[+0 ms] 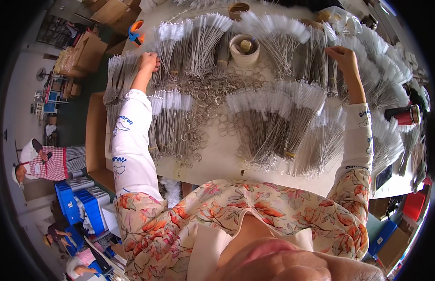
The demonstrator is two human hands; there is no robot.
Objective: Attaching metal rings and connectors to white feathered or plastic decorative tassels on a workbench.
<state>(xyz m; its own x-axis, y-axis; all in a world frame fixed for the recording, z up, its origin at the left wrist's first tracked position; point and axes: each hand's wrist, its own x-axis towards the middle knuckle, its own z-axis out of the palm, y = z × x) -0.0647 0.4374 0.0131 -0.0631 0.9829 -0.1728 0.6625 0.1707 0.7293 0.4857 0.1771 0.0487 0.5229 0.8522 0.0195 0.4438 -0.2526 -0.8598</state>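
Note:
Thin wire-handled brushes with white bristles and looped wire ends lie in rows of bundles across the table. My left hand (148,63) is curled closed between the far-left brush bundle (120,79) and the brush bundle (169,47) to its right; whatever its fingers hold is hidden. At the far right, my right hand (344,56) has its fingertips pinched at the wires of a brush (329,32) whose bristles point away from me. Loose metal split rings (217,89) are heaped between the two rows. Nearer me lies another row of brushes (269,105).
A tape roll (244,55) stands among the far bundles, with an orange-and-blue tape dispenser (136,33) at the far left. A dark-and-red cup (405,115) lies right. A cardboard box (96,136) borders the table's left side. Other people work beyond it.

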